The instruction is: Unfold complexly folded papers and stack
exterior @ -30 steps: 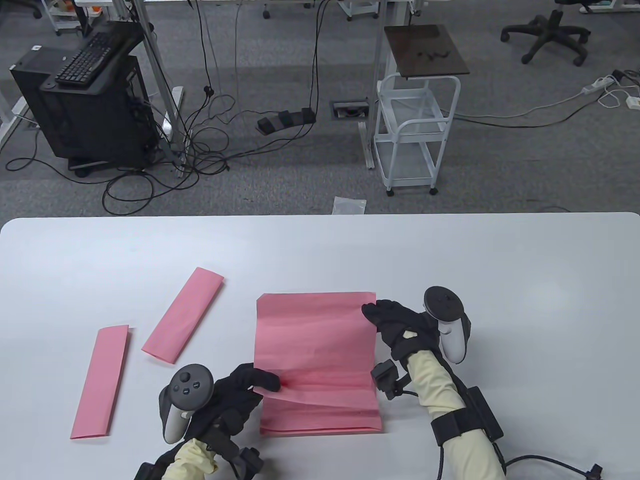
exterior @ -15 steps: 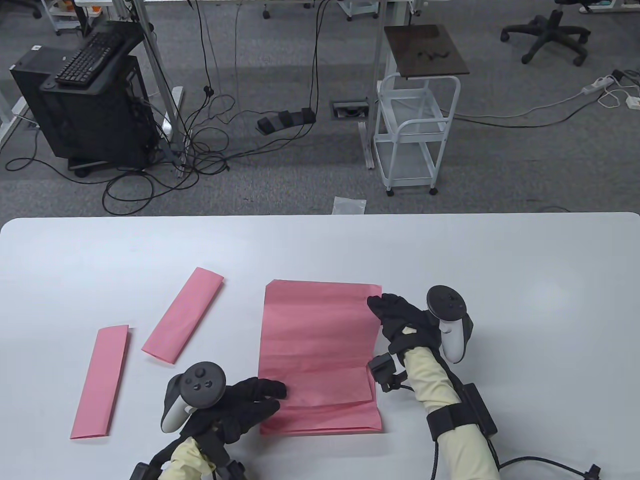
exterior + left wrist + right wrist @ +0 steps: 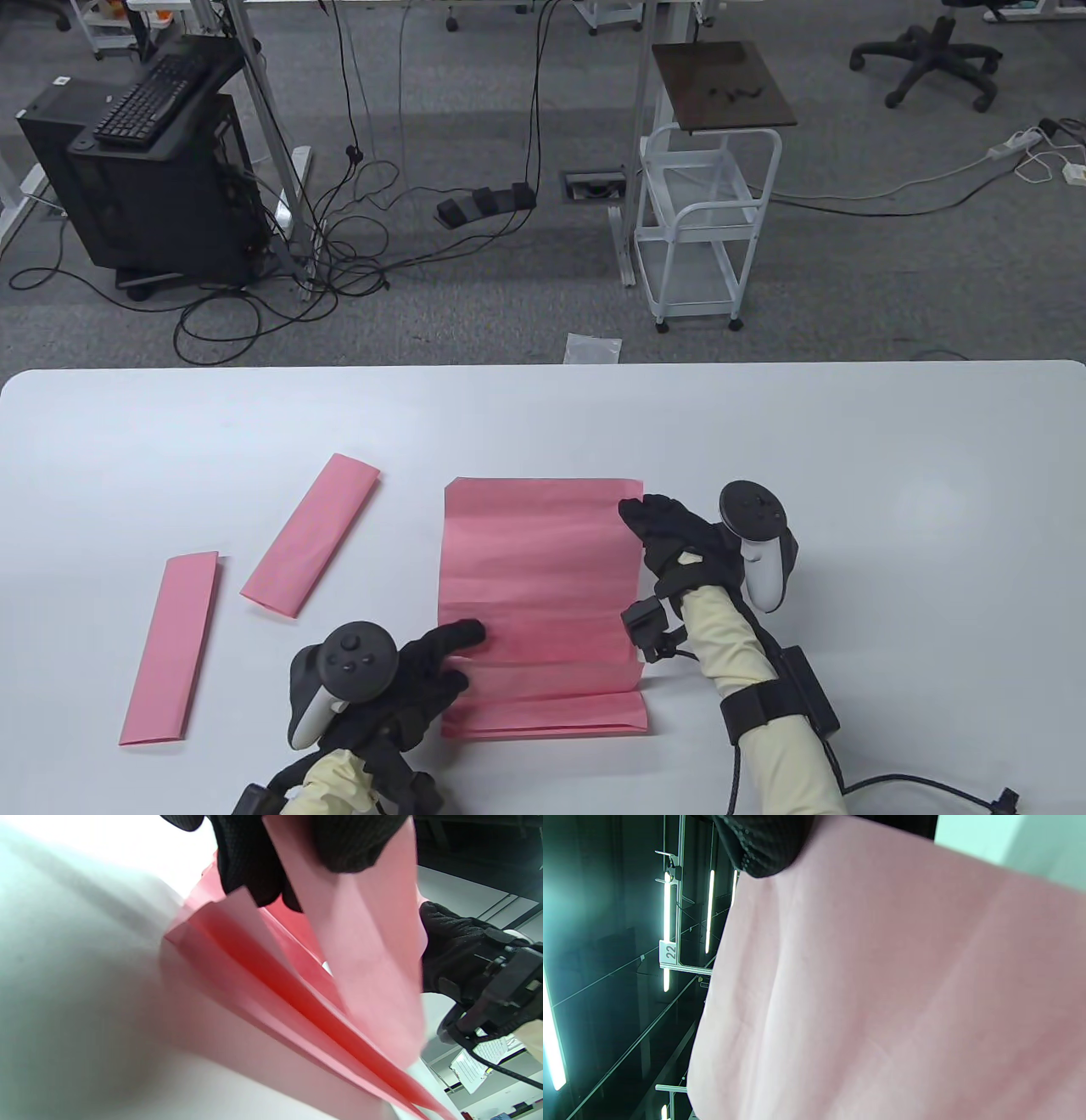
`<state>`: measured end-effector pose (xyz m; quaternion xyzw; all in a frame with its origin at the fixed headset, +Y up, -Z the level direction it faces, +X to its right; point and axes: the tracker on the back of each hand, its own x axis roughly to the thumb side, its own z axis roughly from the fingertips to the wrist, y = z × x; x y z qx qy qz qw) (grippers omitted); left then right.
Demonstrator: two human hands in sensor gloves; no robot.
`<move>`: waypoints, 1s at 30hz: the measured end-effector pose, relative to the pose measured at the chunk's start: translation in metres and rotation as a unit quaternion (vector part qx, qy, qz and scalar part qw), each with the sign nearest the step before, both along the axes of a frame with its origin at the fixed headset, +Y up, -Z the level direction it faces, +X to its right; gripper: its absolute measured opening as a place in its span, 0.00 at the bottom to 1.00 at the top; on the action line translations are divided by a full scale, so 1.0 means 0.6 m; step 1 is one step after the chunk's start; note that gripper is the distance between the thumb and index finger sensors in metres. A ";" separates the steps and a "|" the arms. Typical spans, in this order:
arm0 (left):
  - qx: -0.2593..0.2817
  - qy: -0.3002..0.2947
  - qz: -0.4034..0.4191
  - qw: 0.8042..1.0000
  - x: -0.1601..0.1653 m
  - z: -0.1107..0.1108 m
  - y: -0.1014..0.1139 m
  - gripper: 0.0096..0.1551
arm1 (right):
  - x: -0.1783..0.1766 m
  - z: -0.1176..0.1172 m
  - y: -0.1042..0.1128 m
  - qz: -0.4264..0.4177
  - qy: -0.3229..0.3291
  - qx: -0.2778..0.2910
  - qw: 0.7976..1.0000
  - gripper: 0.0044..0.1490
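A large pink paper, partly unfolded, lies in front of me on the white table; its near end is still layered in folds. My left hand pinches a raised layer at the paper's left edge; the left wrist view shows the sheet between its fingers. My right hand grips the paper's upper right edge and holds it lifted; the paper fills the right wrist view under a fingertip. Two folded pink strips lie to the left.
The table's far edge runs across the middle of the table view. Beyond it on the floor stand a white cart, a black computer stand with a keyboard, cables and an office chair.
My left hand slid over the lower left fold, then took hold of a layer at the left edge. The sheet's far part flattened out; my right hand barely moved.
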<state>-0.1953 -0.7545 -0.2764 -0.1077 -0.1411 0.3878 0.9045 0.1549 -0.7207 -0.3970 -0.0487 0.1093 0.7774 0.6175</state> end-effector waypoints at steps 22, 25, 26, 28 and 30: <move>-0.106 -0.137 -0.034 0.984 0.011 -0.005 -0.033 0.36 | -0.020 -0.011 -0.046 0.026 -0.004 -0.039 0.999 0.23; -0.106 -0.143 -0.067 0.982 0.023 -0.004 -0.034 0.27 | -0.021 -0.012 -0.048 0.028 -0.002 -0.041 0.999 0.23; -0.109 -0.152 -0.090 0.978 0.030 -0.003 -0.038 0.25 | -0.021 -0.012 -0.048 0.029 -0.002 -0.042 0.999 0.23; -0.116 -0.160 -0.126 0.972 0.041 -0.001 -0.046 0.29 | -0.021 -0.011 -0.047 0.031 -0.004 -0.043 0.999 0.23; -0.129 -0.160 -0.159 0.966 0.048 0.000 -0.056 0.37 | -0.020 -0.012 -0.048 0.033 -0.005 -0.046 0.998 0.23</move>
